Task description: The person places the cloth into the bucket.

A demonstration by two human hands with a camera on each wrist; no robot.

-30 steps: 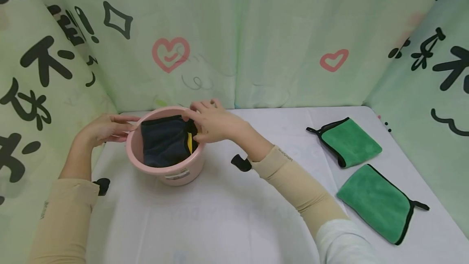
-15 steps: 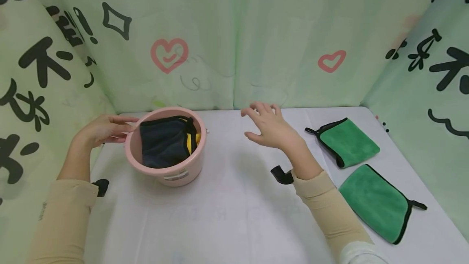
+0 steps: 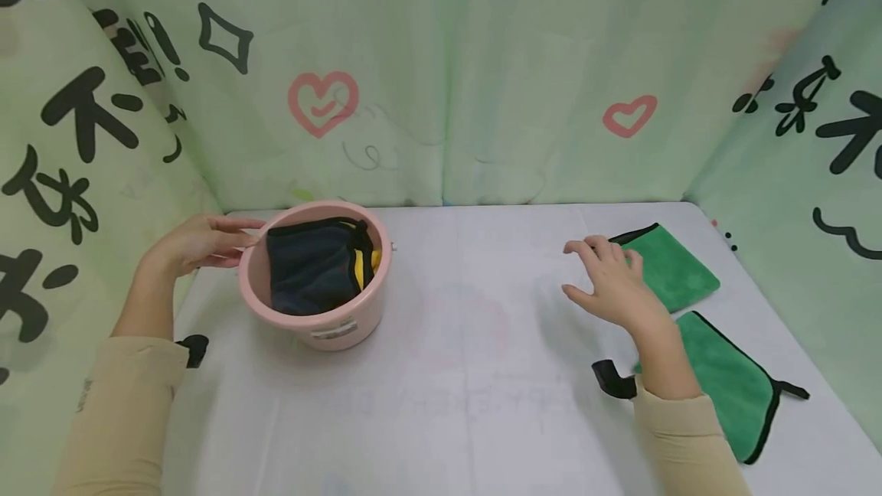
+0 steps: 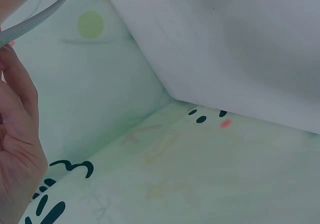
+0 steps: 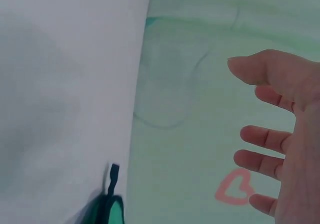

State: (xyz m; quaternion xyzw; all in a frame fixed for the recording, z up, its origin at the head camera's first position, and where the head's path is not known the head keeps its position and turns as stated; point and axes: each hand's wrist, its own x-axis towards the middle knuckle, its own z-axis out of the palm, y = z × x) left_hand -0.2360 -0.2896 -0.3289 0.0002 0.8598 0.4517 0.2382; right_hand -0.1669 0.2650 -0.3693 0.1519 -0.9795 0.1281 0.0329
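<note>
A pink bucket point(image 3: 379, 305) stands on the left part of the table, with a folded dark navy cloth point(image 3: 310, 266) and something yellow point(image 3: 360, 268) inside. At its left rim, my left hand point(image 3: 196, 245) grips the edge; in the left wrist view only part of that hand point(image 4: 20, 139) shows at the border. My right hand point(image 3: 616, 282) hovers with spread, slightly bent fingers and holds nothing. It partly covers a green cloth with black edging point(image 3: 678, 270). Nearer the front lies a second green cloth point(image 3: 737, 389), partly behind the right forearm.
A white-covered table point(image 3: 468, 404) carries everything. Pale green curtains point(image 3: 524, 83) with black characters and red hearts enclose it at the back and both sides. The black loop of a green cloth point(image 5: 114, 176) shows low in the right wrist view.
My right hand has left the bucket's right rim and travelled right, across the table, to the far green cloth. The left hand and bucket have stayed put.
</note>
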